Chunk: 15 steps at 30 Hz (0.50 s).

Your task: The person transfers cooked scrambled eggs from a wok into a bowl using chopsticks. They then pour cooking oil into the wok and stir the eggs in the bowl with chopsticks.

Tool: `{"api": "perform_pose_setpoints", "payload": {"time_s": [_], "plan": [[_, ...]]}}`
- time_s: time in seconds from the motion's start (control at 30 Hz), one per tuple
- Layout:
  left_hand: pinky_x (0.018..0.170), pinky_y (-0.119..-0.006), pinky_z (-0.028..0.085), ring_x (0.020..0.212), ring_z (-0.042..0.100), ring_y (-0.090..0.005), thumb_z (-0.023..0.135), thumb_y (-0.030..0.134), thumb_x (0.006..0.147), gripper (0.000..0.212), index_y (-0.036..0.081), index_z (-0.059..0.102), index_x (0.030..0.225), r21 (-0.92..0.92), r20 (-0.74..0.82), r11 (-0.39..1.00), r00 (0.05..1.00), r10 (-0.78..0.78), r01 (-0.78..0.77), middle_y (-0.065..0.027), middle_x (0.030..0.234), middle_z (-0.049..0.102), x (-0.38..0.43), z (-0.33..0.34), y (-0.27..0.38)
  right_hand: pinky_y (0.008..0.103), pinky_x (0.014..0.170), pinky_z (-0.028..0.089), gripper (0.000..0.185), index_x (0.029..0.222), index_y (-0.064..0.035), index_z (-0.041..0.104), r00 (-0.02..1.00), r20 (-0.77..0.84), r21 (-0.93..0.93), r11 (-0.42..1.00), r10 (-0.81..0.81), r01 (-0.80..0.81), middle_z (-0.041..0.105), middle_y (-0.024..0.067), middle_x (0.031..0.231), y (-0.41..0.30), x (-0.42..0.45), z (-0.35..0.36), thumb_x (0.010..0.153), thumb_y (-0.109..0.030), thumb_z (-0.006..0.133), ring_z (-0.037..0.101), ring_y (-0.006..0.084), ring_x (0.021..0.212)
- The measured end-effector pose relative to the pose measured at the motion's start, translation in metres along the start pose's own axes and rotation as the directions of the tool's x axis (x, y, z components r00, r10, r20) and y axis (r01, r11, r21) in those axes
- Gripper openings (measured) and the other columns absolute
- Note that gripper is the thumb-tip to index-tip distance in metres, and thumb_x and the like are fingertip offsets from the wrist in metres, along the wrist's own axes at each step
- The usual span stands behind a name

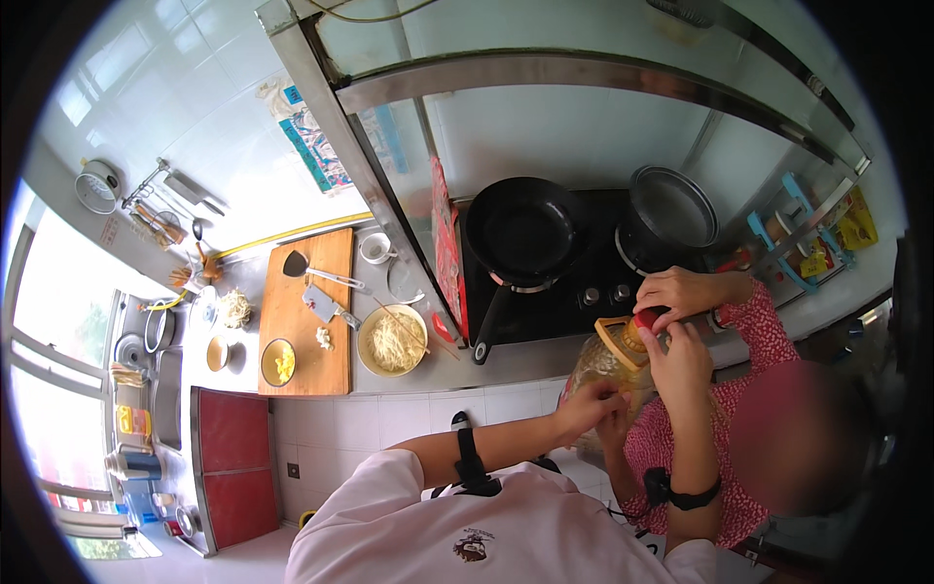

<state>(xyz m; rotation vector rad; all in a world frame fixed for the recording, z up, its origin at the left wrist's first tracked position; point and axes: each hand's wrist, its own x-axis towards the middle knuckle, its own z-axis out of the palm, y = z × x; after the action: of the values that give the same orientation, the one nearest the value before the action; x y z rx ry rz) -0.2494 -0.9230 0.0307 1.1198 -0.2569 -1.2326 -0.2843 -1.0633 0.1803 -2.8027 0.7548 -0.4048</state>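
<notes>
A large clear plastic oil bottle [584,369] with a yellow handle [616,342] is held up at the counter's front edge, right of centre. My right hand [680,358] reaches its neck, thumb and fingers at the red cap [647,319]. A co-worker's hand [675,292] grips that cap from above. Against the bottle's lower side rests my left hand [584,412], fingers curled; whether it grips the bottle is hard to make out. The co-worker's other hand [614,425] is beside it, partly hidden.
A black wok [525,230] sits on the stove [543,314], its handle towards me; a dark pot [671,212] stands right. Leftwards are a bowl of pale shreds [394,343] with chopsticks and a cutting board [314,248] bearing a cleaver [321,301], spatula [295,264] and yellow-filled bowl [279,363].
</notes>
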Motion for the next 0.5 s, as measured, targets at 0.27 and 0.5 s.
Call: {"api": "perform_pose_setpoints", "payload": {"time_s": [0.27,0.5], "plan": [[0.081,-0.028,0.050,0.088,0.060,-0.0129,0.068,0.030,0.096,0.035,-0.001,0.068,0.111,0.043,-0.115,0.996,0.990,0.084,-0.080,-0.0045,0.094,0.067,0.004,-0.027,-0.014,0.0441,0.068,0.053,0.043,0.089,-0.0046,0.067,0.992,-0.109,0.155,0.987,0.066,-0.048,0.065,0.0128,0.093,-0.023,0.014,0.031,0.082,-0.045,0.076,0.067,0.0335,0.080],[0.087,-0.028,0.048,0.095,0.061,-0.0130,0.069,0.023,0.096,0.031,-0.002,0.068,0.113,0.036,-0.019,0.997,0.998,-0.066,0.067,-0.0060,0.103,0.069,-0.039,-0.063,0.032,0.0407,0.068,0.053,0.042,0.094,-0.0023,0.066,0.987,-0.140,0.272,0.962,0.072,-0.032,0.064,0.0125,0.097,-0.062,0.011,0.054,0.077,-0.036,0.084,0.066,0.0323,0.084]]}}
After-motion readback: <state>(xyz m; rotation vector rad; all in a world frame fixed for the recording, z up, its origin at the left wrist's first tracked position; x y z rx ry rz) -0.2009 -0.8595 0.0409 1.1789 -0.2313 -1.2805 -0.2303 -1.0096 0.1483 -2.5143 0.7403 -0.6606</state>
